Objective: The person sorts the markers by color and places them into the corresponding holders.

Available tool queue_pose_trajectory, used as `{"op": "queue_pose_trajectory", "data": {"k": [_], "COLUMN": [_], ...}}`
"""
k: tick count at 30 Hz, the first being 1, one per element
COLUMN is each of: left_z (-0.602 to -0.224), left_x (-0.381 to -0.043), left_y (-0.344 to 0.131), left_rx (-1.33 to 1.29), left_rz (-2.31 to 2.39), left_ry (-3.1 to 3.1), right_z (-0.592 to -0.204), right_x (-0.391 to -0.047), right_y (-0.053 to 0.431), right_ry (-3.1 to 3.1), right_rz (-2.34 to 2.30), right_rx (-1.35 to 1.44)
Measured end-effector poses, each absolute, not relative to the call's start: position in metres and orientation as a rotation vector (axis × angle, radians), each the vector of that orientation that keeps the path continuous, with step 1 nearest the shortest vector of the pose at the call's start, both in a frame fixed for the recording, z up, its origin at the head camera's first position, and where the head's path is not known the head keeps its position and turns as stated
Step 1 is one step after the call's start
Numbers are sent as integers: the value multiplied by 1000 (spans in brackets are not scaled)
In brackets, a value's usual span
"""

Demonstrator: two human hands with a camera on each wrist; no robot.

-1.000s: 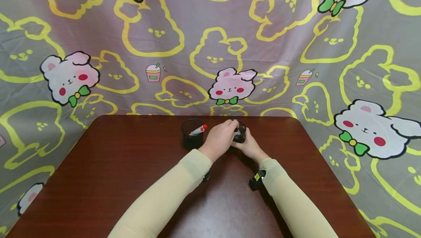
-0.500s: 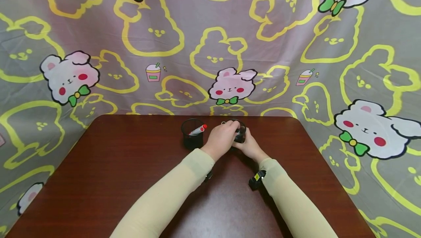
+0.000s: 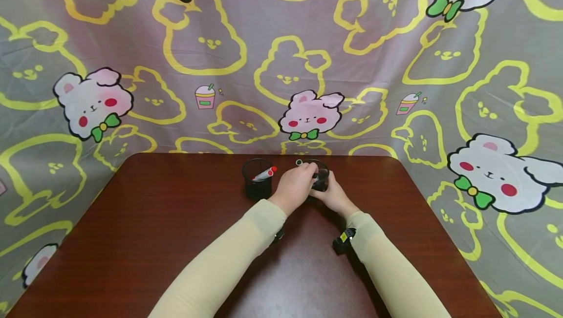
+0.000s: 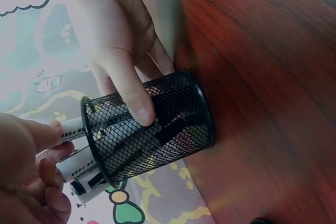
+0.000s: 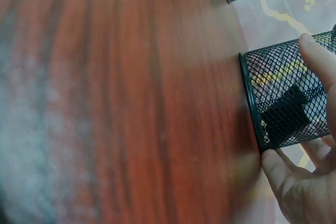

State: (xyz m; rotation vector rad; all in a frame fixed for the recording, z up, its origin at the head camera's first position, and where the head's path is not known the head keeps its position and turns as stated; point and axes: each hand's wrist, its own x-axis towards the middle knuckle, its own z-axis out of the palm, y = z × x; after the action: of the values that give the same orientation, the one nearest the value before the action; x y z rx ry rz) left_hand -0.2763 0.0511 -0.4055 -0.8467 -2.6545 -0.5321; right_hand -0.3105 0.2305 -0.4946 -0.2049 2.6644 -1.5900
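Note:
My right hand (image 3: 335,197) holds a black mesh pen holder (image 4: 181,100) at the far side of the table, its thumb against the mesh wall and other fingers round the far side. My left hand (image 3: 292,183) is at the holder's mouth, thumb and fingers pinching a white marker (image 4: 73,128) that sticks out of it. Two more white markers stand beside it, one with a black end (image 4: 80,186). In the head view a dark round marker end (image 3: 299,162) shows just past the left hand. Dark marker parts show through the mesh.
Left of the hands stands a second black mesh pen holder (image 3: 258,188) with red-capped white markers (image 3: 265,174) leaning in it. The brown table (image 3: 176,240) ends at a patterned cloth (image 3: 246,64) behind and on both sides.
My left hand has shifted slightly to the right, and a dark round marker end has come into view beyond it. The right hand keeps its hold on the pen holder.

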Motion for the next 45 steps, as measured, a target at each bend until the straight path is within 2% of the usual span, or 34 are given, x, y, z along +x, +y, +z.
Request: {"op": "queue_pose_trajectory", "data": {"k": [45], "left_z": [-412], "left_x": [-274], "left_y": [45], "left_rx": [-876], "left_rz": [-547], "left_ry": [-2633], "right_z": [-496], "right_x": [-310], "right_y": [231], "right_ry": [2664], "right_rz": [-1586], "right_rx": [-220]}}
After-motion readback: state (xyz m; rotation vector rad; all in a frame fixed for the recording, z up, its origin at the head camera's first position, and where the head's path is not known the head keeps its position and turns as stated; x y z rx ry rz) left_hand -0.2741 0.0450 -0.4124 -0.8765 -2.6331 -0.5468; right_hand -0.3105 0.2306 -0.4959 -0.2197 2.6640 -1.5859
